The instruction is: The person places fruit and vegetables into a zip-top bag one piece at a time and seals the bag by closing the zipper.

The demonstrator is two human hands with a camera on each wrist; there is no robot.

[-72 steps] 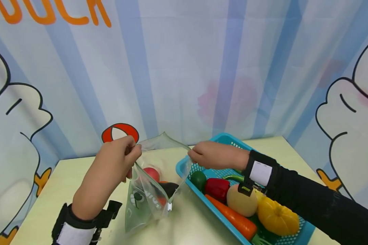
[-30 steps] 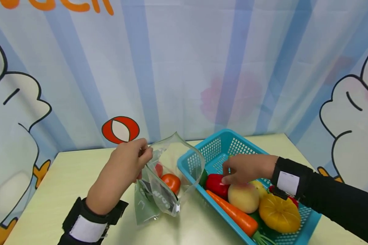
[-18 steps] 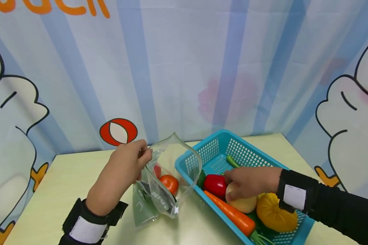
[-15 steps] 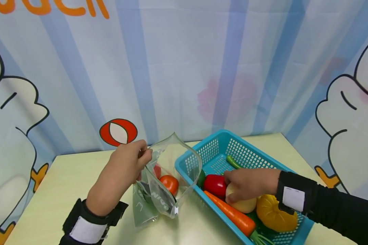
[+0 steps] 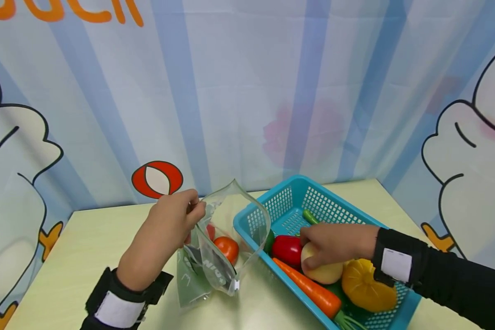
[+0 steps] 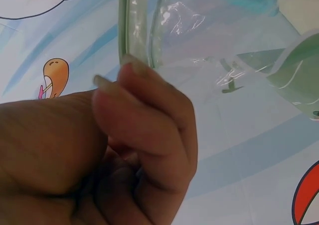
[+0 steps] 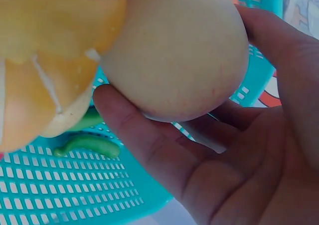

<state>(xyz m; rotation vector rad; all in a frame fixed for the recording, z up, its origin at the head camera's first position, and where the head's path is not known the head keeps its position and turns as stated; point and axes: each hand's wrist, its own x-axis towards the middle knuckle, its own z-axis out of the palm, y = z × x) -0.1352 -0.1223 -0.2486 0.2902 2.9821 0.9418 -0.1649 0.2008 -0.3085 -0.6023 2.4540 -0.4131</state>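
My left hand [image 5: 171,217] pinches the rim of a clear zip bag [image 5: 246,201], seen close up as a clear strip [image 6: 137,20] in the left wrist view. The bag's mouth gapes; inside are a tomato [image 5: 226,250], another red thing and something dark, partly hidden by the printed front. My right hand [image 5: 336,243] reaches into the blue basket [image 5: 288,279] and grips a pale round peach [image 5: 323,272]. In the right wrist view its fingers and thumb curl round the peach [image 7: 184,50].
Round the peach in the basket lie a red bell pepper [image 5: 286,249], a carrot [image 5: 309,288], a yellow pumpkin [image 5: 367,286] and a green pepper [image 5: 310,216]. The basket's near wall stands just right of the bag. A striped cloth backdrop [image 5: 243,91] rises behind the table [image 5: 107,256].
My right hand has let go of the bag's rim, moved right and down into the basket, and taken hold of the peach. My left hand keeps its pinch on the bag.
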